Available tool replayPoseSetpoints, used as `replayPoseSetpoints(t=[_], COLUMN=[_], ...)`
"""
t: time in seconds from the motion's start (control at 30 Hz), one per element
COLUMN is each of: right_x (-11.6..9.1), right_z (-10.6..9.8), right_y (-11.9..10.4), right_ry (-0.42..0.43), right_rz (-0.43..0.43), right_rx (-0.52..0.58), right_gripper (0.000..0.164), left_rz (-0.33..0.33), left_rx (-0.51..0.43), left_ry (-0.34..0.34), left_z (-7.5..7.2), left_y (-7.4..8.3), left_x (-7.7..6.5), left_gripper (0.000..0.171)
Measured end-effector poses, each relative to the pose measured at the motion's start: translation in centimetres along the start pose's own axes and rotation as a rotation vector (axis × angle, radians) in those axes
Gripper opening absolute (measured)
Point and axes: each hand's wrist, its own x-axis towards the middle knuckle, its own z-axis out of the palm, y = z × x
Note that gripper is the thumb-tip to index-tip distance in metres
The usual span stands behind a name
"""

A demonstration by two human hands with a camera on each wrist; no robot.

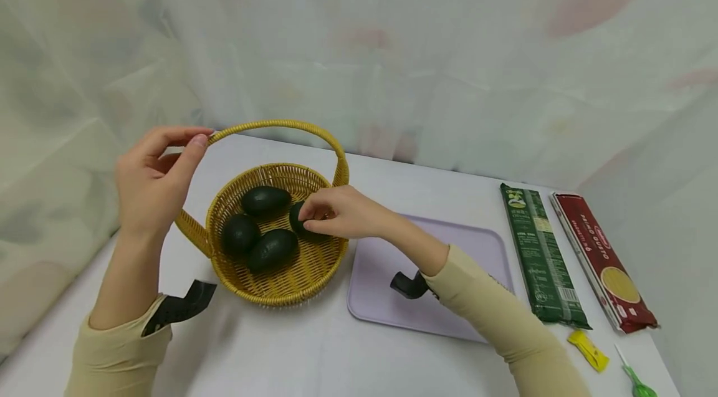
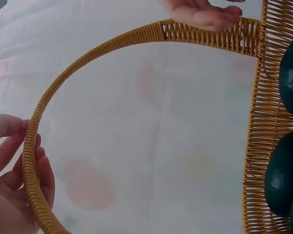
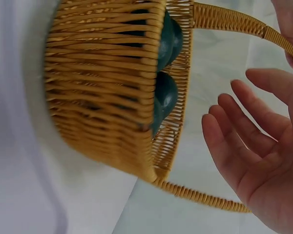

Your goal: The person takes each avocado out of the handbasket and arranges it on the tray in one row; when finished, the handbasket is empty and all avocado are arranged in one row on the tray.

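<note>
A round yellow wicker basket (image 1: 283,298) stands on the white table, with several dark green avocados (image 1: 273,250) lying inside it. My left hand (image 1: 151,179) holds the basket's arched handle (image 1: 275,124) on its left side between thumb and fingers, which the left wrist view also shows. Over the basket's right part is my right hand (image 1: 348,213), partly covering one avocado (image 1: 297,216) in the head view. In the right wrist view that hand (image 3: 268,146) has loosely bent fingers, nothing in them, and hovers above the rim, apart from the avocados.
A pale purple tray (image 1: 381,313) lies to the right of the basket, under my right forearm. Farther right are a green pack (image 1: 541,253), a red spaghetti pack (image 1: 603,260), a small yellow packet (image 1: 588,350) and a green item (image 1: 642,389). A patterned curtain (image 1: 421,60) hangs behind.
</note>
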Motion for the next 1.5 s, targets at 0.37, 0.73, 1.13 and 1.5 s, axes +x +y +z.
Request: replayPoseSetpoints(t=[0.37,0.73,1.13,1.5], right_x=[4.0,6.9,8.2,8.6], right_z=[0.4,1.5,3.3,3.8], right_y=[-0.3,0.3,1.0,0.7], right_ry=[-0.202,-0.372,-0.451,-0.513], right_rz=[-0.041,0.03,0.128,0.147], right_rx=[-0.008,0.005,0.018,-0.082], right_gripper=[0.023,0.028,0.036,0.043], left_rz=[-0.121,-0.212,-0.247,-0.287], left_rx=[-0.346,-0.373,-0.443,-0.433], left_ry=[-0.181,-0.219,-0.238,-0.266], left_z=[0.1,-0.5,-0.5,-0.8], left_y=[-0.1,0.0,0.0,0.1], left_x=[1.6,1.6,1.8,1.9], left_gripper=[0.012,0.015,0.01,0.01])
